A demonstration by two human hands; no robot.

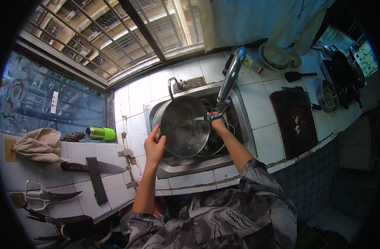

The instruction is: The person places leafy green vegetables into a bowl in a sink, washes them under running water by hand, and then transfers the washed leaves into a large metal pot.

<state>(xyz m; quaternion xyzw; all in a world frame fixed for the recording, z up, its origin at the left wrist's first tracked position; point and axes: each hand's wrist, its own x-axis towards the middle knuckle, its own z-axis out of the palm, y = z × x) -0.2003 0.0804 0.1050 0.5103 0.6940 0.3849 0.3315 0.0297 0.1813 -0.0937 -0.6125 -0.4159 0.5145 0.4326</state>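
A steel pot (183,130) is tilted in the sink (244,130), its inside facing me and a loop handle (170,88) at its far side. My left hand (154,143) grips the pot's left edge with thumb and forefinger; its other fingers are hidden. In my right hand (218,123) is the metal spout end of the tap (211,117), and water streams from it leftward into the pot. Small reddish-brown bits cling to the pot's inner wall. Behind it, partly covered, another metal pot (219,151) holds something green and leafy. The chrome tap neck (232,74) arches over the sink.
Right of the sink, a dark cutting board (289,124) carries a cleaver (297,97) and garlic-like pieces (296,126). Beyond are a bowl of shredded food (327,96), a spatula (299,76) and stacked bowls (274,57). Knives (110,168), scissors (43,196) and a green bottle (100,133) are left.
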